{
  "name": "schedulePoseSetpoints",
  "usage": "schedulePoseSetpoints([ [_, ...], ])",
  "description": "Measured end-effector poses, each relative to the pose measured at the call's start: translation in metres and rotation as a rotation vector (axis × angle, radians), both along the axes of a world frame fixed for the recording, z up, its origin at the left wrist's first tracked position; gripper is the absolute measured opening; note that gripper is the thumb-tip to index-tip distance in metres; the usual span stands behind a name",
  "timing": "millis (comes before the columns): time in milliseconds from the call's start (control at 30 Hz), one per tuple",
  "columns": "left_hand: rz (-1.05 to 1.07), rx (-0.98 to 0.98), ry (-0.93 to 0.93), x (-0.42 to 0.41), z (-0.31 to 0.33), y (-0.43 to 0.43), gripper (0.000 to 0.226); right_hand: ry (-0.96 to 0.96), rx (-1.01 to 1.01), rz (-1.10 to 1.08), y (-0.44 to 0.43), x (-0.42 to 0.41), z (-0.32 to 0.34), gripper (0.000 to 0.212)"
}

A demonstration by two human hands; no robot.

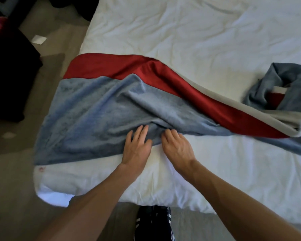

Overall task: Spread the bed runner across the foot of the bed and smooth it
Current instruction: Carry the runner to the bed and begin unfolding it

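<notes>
Two hands meet at the near edge of the bed runner (97, 108), which lies twisted across the white bed (198, 40). The left hand (136, 146) presses flat, fingers straight; the right hand (177, 146) grips a bunched fold.

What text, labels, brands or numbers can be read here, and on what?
No text can be read.
Too blurred to read: the small reddish mark at the corner of the white sheet.
No lettering shows on the white paper on the floor.
No label shows on the bed runner.
</notes>
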State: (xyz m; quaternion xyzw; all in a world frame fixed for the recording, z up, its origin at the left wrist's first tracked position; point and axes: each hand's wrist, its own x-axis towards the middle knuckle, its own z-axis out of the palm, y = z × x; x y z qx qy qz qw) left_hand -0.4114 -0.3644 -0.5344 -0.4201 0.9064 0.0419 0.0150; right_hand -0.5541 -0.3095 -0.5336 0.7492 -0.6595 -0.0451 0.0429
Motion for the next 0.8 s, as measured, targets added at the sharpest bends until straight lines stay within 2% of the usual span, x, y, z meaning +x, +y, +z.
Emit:
schedulePoseSetpoints([
  [100,-0.006,0.006,0.039,0.000,-0.006,0.002,0.018,0.014,0.036,0.003,-0.005,0.004,0.002,0.015],
  [200,-0.028,0.032,0.053,0.007,-0.012,0.010,0.008,-0.022,0.045,-0.009,-0.001,0.007,0.004,0.017],
  [567,-0.160,0.230,-0.086,0.037,-0.016,0.049,0.041,-0.164,-0.018,-0.011,0.070,0.031,-0.003,0.016],
  [700,-0.172,0.249,-0.076,0.042,-0.016,0.052,0.031,-0.202,-0.017,-0.047,0.076,0.036,-0.007,0.017],
  [800,-0.186,0.219,-0.007,0.039,-0.013,0.049,0.023,-0.312,-0.028,-0.107,0.075,0.035,-0.008,0.015],
])
